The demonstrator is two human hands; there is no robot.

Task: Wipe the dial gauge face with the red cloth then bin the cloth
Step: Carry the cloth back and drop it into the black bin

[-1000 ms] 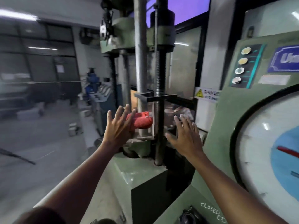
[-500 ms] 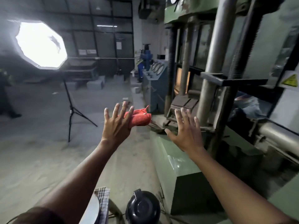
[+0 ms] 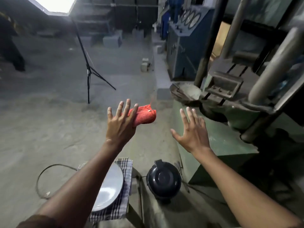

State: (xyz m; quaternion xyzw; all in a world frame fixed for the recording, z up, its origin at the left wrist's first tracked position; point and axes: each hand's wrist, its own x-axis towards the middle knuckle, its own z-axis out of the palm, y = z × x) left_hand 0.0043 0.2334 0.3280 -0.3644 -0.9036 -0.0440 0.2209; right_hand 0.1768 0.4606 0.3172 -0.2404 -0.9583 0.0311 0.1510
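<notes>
Hands: both bare hands are raised side by side, backs to the camera, held apart over a dusty concrete floor (image 3: pixel 41 122).
Left hand (image 3: pixel 120 124): fingers splayed and straight, yet the red cloth (image 3: pixel 144 116) is pinned against its palm side, folded into a soft roll that juts out to the right; how the thumb grips cannot be seen.
Right hand (image 3: pixel 192 134): open and empty, fingers spread, thumb angled toward the left hand, touching nothing.
Red cloth: coarse, towel-like weave, a frayed thread sticking up at its top edge; it hangs in the air between the two hands, above the floor.
Nearest objects: below the left forearm, a round, smooth grey plate (image 3: pixel 110 188) rests on a black-and-white checked cloth (image 3: pixel 125 181); just beside it to the right, a glossy black domed bin (image 3: pixel 163 179) with a lid tab at its rim.
Floor cable: a thin dark cable (image 3: pixel 41 176) loops on the concrete left of the plate.
Right side: a green-painted metal machine base (image 3: pixel 218 137), scuffed, carries steel columns (image 3: pixel 269 69) and a grey cast block (image 3: pixel 223 84).
Middle distance: a shallow, battered metal pan (image 3: pixel 187 92) sits at the machine's far corner; a black tripod stand (image 3: pixel 89 66) spreads its legs on the floor.
Far end: a blue cabinet (image 3: pixel 182 46) with round dials stands near grey concrete blocks (image 3: pixel 112 41).
</notes>
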